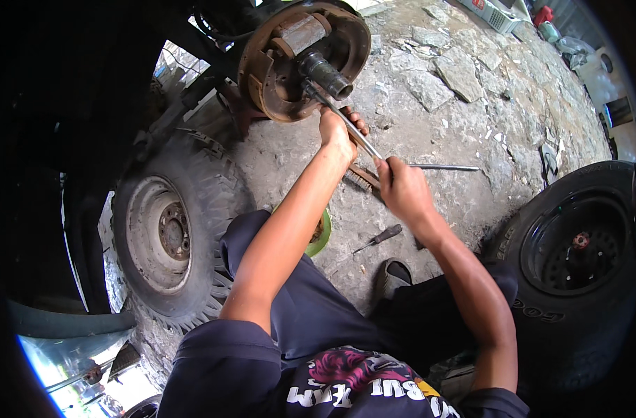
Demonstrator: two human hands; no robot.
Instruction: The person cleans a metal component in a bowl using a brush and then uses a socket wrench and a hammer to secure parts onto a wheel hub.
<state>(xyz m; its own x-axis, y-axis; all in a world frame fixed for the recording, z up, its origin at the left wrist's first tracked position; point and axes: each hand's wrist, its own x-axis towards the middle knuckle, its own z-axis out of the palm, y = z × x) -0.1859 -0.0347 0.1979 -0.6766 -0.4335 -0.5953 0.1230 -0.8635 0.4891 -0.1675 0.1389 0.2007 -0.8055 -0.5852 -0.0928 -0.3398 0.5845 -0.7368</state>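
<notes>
A rusty drum brake assembly (pixel 265 70) with brake shoes stands at the top, and a threaded axle spindle (pixel 325 75) sticks out from its middle. Just below the spindle, a long metal bar (pixel 363 141) slants down from the brake plate. My left hand (pixel 340 132) is closed around the bar near the brake plate, fingertips showing on the far side. Lower down, my right hand (pixel 405 187) grips the bar's near end in a fist. A wire brush (pixel 362 178) with a wooden handle lies on the ground beneath my hands, partly hidden.
A thin metal rod (pixel 446 167) extends right from behind my right hand. On the ground are a screwdriver (pixel 379 237) and a green bowl (pixel 321 234) beside my leg. A treaded wheel (pixel 156 233) stands at left, another tyre (pixel 506 244) at right. Broken stone slabs (pixel 460 76) lie beyond.
</notes>
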